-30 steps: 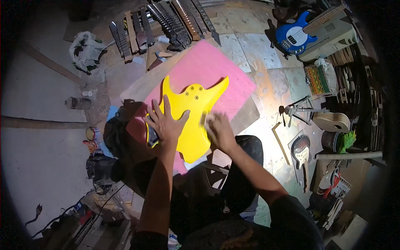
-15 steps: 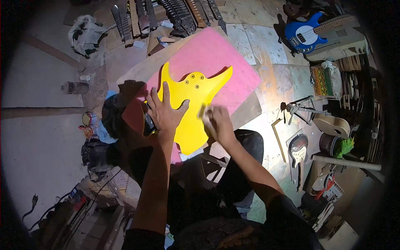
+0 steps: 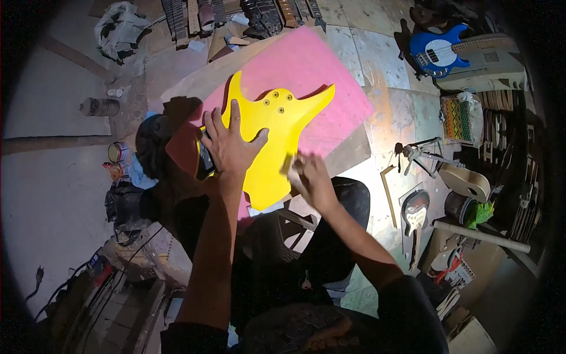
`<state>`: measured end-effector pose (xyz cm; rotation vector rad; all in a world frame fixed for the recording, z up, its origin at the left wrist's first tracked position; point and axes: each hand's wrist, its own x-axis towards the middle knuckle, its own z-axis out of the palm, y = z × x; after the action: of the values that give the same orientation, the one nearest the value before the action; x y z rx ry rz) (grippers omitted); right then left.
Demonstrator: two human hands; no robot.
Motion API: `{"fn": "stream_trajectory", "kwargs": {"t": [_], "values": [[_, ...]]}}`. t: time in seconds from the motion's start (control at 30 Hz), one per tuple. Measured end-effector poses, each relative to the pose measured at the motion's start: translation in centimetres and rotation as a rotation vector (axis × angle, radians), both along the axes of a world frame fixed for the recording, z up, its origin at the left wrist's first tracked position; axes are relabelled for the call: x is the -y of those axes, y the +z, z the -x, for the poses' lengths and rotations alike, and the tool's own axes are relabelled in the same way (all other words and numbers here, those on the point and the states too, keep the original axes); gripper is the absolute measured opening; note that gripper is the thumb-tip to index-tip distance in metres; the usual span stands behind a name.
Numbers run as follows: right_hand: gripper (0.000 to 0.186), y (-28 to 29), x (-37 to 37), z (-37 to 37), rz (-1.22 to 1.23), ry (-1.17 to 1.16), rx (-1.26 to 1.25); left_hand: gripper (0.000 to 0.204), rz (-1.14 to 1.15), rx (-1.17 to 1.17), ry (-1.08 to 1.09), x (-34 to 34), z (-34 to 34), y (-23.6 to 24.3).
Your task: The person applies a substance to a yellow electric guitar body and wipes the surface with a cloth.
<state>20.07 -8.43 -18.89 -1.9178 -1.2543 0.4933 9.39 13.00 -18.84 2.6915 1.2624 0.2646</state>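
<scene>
A yellow electric guitar body (image 3: 272,138) with two pointed horns and several screw holes lies flat on a pink sheet (image 3: 336,88). My left hand (image 3: 229,144) rests on its left side, open, fingers spread and thumb out to the right. At the body's right edge, my right hand (image 3: 315,182) is closed around a small pale block or folded pad (image 3: 289,165), pressed against the yellow surface. The fingers partly cover that piece, so its exact kind is unclear. Beside my left hand lies a dark red sheet (image 3: 181,150), partly in shadow.
Several guitar necks (image 3: 253,17) lie at the far edge. A blue bass guitar (image 3: 436,52) is at the far right, with a tripod-like stand (image 3: 418,154) and a sunburst guitar (image 3: 415,206) nearer. Paint cans (image 3: 118,152) and a black bag (image 3: 127,203) sit on the left.
My right hand, with the pale piece, has shifted slightly along the body's right edge. My left hand keeps its place on the body. The whole view has moved a little.
</scene>
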Motion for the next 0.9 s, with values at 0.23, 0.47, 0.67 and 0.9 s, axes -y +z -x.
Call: {"fn": "stream_trajectory", "kwargs": {"t": [0.23, 0.47, 0.67, 0.9], "values": [[0.036, 1.3, -1.0, 1.3, -0.014, -0.193, -0.336, 0.095, 0.007, -0.002, 0.013, 0.1, 0.1, -0.2], [0.031, 1.0, -5.6, -2.4, 0.012, -0.155, 0.24, 0.096, 0.027, 0.025, 0.019, -0.1, 0.1, -0.5], [0.033, 0.5, -0.3, 0.9, 0.017, 0.015, 0.012, 0.095, -0.004, 0.009, 0.006, 0.1, 0.1, -0.4], [0.034, 1.7, -3.7, -0.4, 0.094, -0.055, 0.09, 0.096, -0.017, 0.005, 0.014, -0.1, 0.3, -0.8]]}}
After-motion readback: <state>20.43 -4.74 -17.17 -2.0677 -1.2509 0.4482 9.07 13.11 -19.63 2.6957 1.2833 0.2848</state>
